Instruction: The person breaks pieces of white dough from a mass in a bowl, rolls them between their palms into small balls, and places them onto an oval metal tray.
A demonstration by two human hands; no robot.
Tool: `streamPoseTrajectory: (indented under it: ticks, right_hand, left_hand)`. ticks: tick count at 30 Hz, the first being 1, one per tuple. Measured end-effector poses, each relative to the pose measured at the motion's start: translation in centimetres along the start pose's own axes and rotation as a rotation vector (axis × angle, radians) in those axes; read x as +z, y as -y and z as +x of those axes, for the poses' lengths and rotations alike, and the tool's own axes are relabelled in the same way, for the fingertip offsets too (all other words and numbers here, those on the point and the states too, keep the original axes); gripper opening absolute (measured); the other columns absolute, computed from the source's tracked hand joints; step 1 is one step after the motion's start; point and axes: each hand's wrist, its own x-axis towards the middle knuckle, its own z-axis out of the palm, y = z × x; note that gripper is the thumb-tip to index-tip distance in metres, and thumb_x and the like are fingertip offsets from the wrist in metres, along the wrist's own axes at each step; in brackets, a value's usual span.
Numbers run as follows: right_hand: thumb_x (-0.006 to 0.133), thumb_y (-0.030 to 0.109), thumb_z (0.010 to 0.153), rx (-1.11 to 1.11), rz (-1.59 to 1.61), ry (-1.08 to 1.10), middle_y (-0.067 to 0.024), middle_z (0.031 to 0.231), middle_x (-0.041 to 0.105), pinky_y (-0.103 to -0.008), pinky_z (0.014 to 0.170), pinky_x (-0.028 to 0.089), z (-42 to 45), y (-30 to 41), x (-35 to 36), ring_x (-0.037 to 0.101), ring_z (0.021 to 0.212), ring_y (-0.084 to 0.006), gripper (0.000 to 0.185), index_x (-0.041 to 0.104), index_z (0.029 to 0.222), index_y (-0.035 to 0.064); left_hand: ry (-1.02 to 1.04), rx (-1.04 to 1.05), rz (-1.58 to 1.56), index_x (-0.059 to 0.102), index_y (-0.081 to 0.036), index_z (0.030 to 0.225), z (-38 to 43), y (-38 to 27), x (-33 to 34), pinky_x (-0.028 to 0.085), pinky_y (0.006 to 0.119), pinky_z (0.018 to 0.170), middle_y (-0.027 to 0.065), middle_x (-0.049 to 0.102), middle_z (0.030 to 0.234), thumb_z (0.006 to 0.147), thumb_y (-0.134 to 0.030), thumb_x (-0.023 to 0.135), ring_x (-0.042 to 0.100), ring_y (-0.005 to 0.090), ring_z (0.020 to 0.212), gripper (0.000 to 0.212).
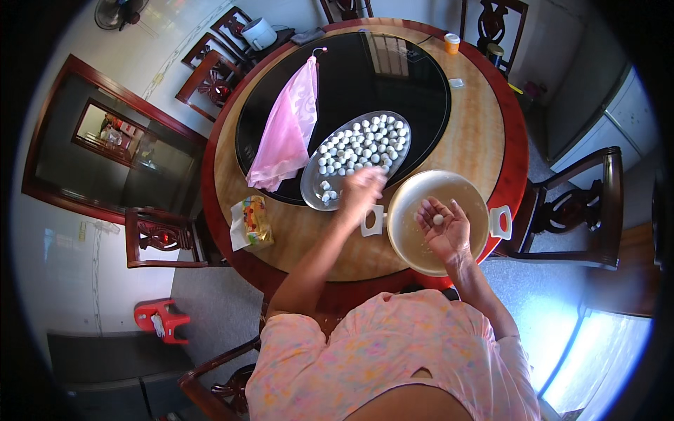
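Note:
My right hand (447, 227) is palm up over a round, two-handled pan (396, 239). One small white dough ball (438, 219) rests on its spread fingers. Whitish bits cling to the pan's inside. Blurred by motion, my left hand (364, 185) is over the near right edge of an oval clear plate (310, 196); whether it holds anything cannot be made out. Several rows of round white dough balls (363, 142) cover much of the plate, and a few smaller lumps (327, 193) lie near its left end.
Left of the plate stands a pink mesh food cover (287, 126), partly on the black turntable (347, 68). A tissue pack (257, 223) lies at the round table's (310, 263) left, an orange-and-white tub (452, 43) at the back. Wooden chairs (574, 210) surround the table; a red stool (166, 321) is on the floor.

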Motion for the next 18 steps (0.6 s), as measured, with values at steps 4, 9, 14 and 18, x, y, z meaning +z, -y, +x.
streamPoseTrajectory:
  ticks: [4, 9, 14, 18]
  right_hand:
    - [0.029, 0.052, 0.091, 0.112, 0.091, 0.287, -0.0184, 0.124, 0.046, -0.0399, 0.102, 0.030, 0.2, -1.4, 1.1, 0.044, 0.115, -0.0306, 0.066, 0.038, 0.126, -0.0028]
    - [0.030, 0.061, 0.088, 0.169, -0.038, 0.304, -0.0147, 0.131, 0.041, -0.0414, 0.107, 0.019, -0.4, -2.2, 2.2, 0.036, 0.123, -0.0299, 0.077, 0.026, 0.135, 0.0006]
    - [0.037, 0.053, 0.089, 0.159, -0.325, 0.060, -0.0138, 0.128, 0.043, -0.0436, 0.103, 0.024, -0.8, -1.6, 1.8, 0.038, 0.119, -0.0272, 0.066, 0.034, 0.129, 0.0012]
    - [0.042, 0.030, 0.087, 0.139, -0.321, -0.022, -0.0089, 0.097, 0.060, -0.0349, 0.082, 0.041, -1.1, -0.8, 0.8, 0.054, 0.088, -0.0207, 0.034, 0.055, 0.102, 0.0029]
  left_hand:
    - [0.104, 0.625, 0.514, 0.060, 0.003, 0.098, -4.2, -1.1, 5.6, 0.048, 0.032, 0.073, 0.0147, 0.055, 0.093, 0.077, -0.008, 0.063, 0.058, 0.0272, 0.080, 0.024]
    - [0.064, 0.445, 0.450, 0.061, 0.003, 0.093, -4.7, 0.4, 5.5, 0.048, 0.032, 0.068, 0.0121, 0.060, 0.083, 0.079, -0.005, 0.061, 0.059, 0.0265, 0.073, 0.017]
    - [-0.117, -0.112, -0.004, 0.064, 0.000, 0.084, -1.5, 2.3, -0.1, 0.041, 0.022, 0.045, 0.0028, 0.060, 0.070, 0.082, -0.006, 0.060, 0.052, 0.0076, 0.053, 0.008]
    - [-0.521, -0.113, -0.038, 0.063, 0.001, 0.075, 3.1, 4.1, -8.5, 0.038, 0.024, 0.040, 0.0001, 0.054, 0.059, 0.077, -0.006, 0.059, 0.047, 0.0081, 0.046, 0.007]
